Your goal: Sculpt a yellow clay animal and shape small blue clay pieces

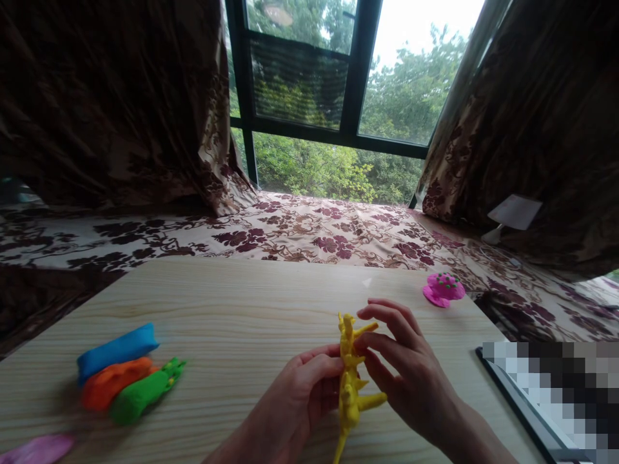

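A yellow clay figure [349, 386], long and knobbly with several thin spikes sticking out and a pointed lower end, is held upright above the table. My left hand [309, 380] grips its left side between thumb and fingers. At its upper right side, my right hand [406, 361] has its thumb and a finger near or on a short spike, with the index finger curved above. Whether the right fingertips pinch the clay is hard to make out.
Blue [118, 351], orange [116, 383] and green [145, 393] clay lumps lie at left, with a pink piece [41, 449] nearer me. A pink clay shape with green dots [443, 290] sits at the table's [232, 316] back right corner. A dark-edged, partly pixelated object [512, 399] lies at right.
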`<state>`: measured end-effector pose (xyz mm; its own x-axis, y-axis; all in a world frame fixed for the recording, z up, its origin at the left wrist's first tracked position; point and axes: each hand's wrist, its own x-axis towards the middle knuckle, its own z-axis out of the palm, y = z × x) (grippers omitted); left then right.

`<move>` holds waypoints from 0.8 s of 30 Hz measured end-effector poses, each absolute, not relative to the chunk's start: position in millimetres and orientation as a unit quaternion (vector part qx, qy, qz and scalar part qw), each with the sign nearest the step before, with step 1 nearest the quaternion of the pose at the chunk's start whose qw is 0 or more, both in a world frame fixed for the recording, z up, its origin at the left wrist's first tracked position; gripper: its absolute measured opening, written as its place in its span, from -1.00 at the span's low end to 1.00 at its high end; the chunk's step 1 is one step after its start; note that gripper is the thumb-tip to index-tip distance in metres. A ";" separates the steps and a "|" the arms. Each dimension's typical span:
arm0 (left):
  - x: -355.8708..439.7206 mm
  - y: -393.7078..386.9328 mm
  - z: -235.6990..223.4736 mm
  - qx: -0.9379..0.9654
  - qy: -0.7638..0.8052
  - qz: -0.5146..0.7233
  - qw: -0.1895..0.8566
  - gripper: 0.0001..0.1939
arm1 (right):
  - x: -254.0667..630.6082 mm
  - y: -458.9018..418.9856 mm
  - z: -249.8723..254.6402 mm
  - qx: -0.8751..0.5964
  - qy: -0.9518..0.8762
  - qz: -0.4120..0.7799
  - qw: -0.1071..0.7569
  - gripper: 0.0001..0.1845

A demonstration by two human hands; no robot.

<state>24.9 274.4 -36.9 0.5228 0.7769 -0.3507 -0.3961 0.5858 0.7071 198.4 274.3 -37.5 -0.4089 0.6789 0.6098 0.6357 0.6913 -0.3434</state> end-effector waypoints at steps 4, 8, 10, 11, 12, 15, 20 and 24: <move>23.1 273.8 -39.7 0.252 0.325 0.362 0.836 -0.79 | 202.1 274.0 -35.3 -0.405 -0.814 0.051 0.412 -0.73; 20.5 274.8 -43.5 0.231 0.294 0.364 0.853 -0.77 | 204.8 276.0 -33.2 -0.446 -0.764 0.091 0.457 -0.70; 20.5 274.9 -44.6 0.230 0.281 0.363 0.858 -0.76 | 204.9 277.9 -34.1 -0.461 -0.748 0.116 0.463 -0.72; 20.6 274.8 -44.9 0.230 0.276 0.361 0.861 -0.75 | 204.7 278.8 -34.8 -0.465 -0.744 0.130 0.461 -0.75; 20.9 274.7 -45.1 0.231 0.273 0.358 0.862 -0.74 | 204.4 279.5 -35.6 -0.467 -0.741 0.142 0.461 -0.78; 21.2 274.4 -44.9 0.232 0.273 0.354 0.864 -0.73 | 203.1 279.7 -36.6 -0.466 -0.738 0.154 0.462 -0.88; 21.1 274.1 -43.1 0.228 0.291 0.351 0.860 -0.72 | 202.7 276.9 -35.1 -0.466 -0.730 0.166 0.470 -0.88; 20.8 274.2 -42.4 0.235 0.299 0.343 0.859 -0.72 | 203.2 276.7 -36.0 -0.467 -0.714 0.197 0.484 -0.86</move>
